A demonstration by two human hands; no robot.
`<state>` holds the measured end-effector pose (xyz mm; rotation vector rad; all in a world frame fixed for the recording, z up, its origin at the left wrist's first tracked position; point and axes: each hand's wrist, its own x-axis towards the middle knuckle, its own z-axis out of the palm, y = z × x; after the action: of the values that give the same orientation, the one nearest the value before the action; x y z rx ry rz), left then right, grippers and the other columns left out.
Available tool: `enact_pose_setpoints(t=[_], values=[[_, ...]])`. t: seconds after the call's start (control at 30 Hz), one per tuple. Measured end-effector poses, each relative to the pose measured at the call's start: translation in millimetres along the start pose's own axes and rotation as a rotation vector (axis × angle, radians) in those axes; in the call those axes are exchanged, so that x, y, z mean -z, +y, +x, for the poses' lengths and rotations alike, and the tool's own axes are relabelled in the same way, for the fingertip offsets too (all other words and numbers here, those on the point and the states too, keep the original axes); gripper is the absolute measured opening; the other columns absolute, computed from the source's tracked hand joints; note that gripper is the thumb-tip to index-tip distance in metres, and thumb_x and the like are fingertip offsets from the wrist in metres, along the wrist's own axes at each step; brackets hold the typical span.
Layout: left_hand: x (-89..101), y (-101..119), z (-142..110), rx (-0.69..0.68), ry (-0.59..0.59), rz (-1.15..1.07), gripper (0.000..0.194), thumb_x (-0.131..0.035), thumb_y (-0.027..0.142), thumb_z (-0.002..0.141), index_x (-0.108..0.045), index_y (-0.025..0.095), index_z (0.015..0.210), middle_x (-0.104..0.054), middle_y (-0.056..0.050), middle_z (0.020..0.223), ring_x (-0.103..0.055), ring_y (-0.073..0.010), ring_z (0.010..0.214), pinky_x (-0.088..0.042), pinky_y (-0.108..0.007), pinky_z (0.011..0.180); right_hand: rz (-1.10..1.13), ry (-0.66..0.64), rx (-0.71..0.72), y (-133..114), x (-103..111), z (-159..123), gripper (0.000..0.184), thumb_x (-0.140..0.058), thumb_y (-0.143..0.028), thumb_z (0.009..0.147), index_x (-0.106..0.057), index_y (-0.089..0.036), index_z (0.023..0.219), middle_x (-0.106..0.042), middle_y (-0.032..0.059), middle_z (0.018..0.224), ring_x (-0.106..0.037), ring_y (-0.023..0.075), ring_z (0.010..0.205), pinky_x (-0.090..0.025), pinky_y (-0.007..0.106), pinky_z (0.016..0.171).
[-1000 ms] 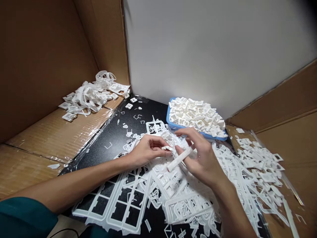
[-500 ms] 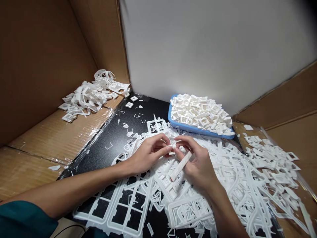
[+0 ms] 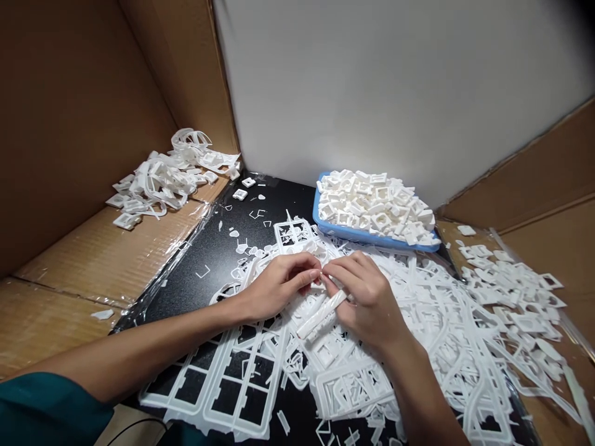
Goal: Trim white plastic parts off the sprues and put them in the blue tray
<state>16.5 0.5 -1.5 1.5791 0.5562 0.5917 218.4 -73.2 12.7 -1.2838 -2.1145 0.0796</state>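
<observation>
Above the heap of white plastic scrap, my left hand (image 3: pixel 283 282) and my right hand (image 3: pixel 365 291) meet fingertip to fingertip. My left thumb and fingers pinch a small white plastic piece, mostly hidden by the fingers. In my right hand, a white stick-like tool (image 3: pixel 320 317), seemingly wrapped in tape, lies across the palm and points down to the left; its far end is hidden. The right thumb and fingertips also close at the small piece. Below the left forearm lie white lattice frames (image 3: pixel 211 390).
A blue basket (image 3: pixel 372 234) heaped with white parts stands at the back. White pieces pile on cardboard at the left (image 3: pixel 162 183) and right (image 3: pixel 520 291). Small offcuts (image 3: pixel 242 248) are scattered on the black tabletop (image 3: pixel 186 291). Cardboard walls and a white panel (image 3: pixel 372 80) enclose the space.
My right hand has turned; the stick-like tool has swung lower and further left. The right fingers have closed in on the left fingertips. The view has shifted slightly.
</observation>
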Motion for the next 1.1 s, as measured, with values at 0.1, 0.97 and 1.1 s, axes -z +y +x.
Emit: enact_pose_setpoints(t=[0.1, 0.97, 1.1], values=[[-0.7, 0, 0, 0.012, 0.0, 0.007, 0.028, -0.055, 0.041, 0.111, -0.066, 0.015, 0.106, -0.065, -0.004, 0.093, -0.058, -0.0155, 0.078, -0.047, -0.029, 0.073, 0.061, -0.007, -0.012, -1, 1, 2, 0.024, -0.057, 0.002, 0.097, -0.069, -0.017, 0.106, -0.073, 0.0072, 0.101, -0.058, 0.025, 0.094, -0.05, 0.042, 0.084], [-0.6, -2, 0, -0.077, 0.263, -0.228, 0.026, -0.066, 0.04, 0.106, -0.065, 0.019, 0.122, -0.061, 0.0, 0.086, -0.061, -0.0126, 0.069, -0.049, -0.026, 0.065, 0.154, 0.029, -0.502, 20, 24, -15, 0.044, -0.068, -0.035, 0.102, -0.044, -0.023, 0.068, -0.045, -0.0052, 0.063, -0.042, 0.0139, 0.06, -0.032, 0.031, 0.06], [-1.3, 1, 0, -0.054, 0.283, -0.242, 0.025, -0.064, 0.038, 0.106, -0.07, 0.017, 0.119, -0.066, -0.003, 0.083, -0.064, -0.0149, 0.074, -0.05, -0.027, 0.07, 0.116, -0.137, -0.583, 20, 28, -15, 0.008, -0.073, -0.03, 0.096, -0.067, -0.026, 0.101, -0.066, 0.0003, 0.09, -0.06, 0.0202, 0.081, -0.043, 0.033, 0.07]])
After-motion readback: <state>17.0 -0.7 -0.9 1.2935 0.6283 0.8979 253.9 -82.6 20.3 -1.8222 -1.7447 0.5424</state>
